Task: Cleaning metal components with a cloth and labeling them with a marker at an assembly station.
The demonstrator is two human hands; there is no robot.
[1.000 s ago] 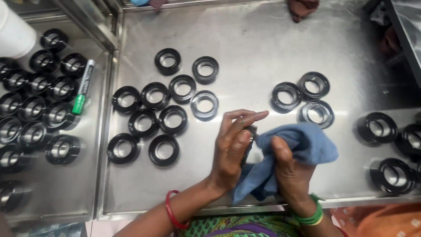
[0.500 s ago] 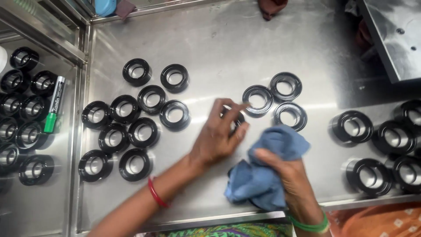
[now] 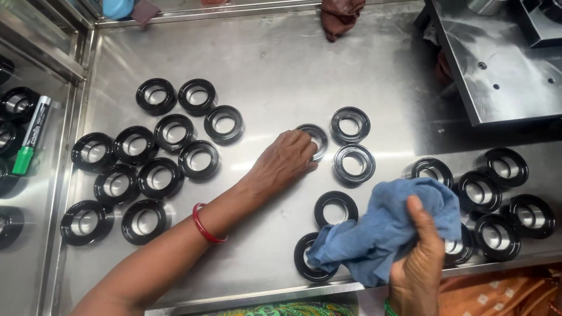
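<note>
My left hand (image 3: 285, 159) reaches across the steel tray (image 3: 281, 64) and rests on a black ring (image 3: 316, 138) in the middle, fingers curled over its near edge. Two more black rings (image 3: 351, 124) lie just right of it. My right hand (image 3: 417, 270) grips a bunched blue cloth (image 3: 386, 231) near the front edge. The cloth partly covers a black ring (image 3: 305, 261) at the front, and another ring (image 3: 335, 209) lies bare beside it. A red bangle (image 3: 202, 225) sits on my left wrist.
Several black rings (image 3: 146, 169) cluster on the left of the tray, several more (image 3: 497, 199) at the right. A green-capped marker (image 3: 30, 136) lies on the left shelf among other rings. A steel machine plate (image 3: 497, 58) stands at the back right, a brown rag (image 3: 339, 16) at the back.
My left hand has left the cloth and stretched out to the ring in the middle of the tray. My right hand has moved right with the cloth. The view has shifted left.
</note>
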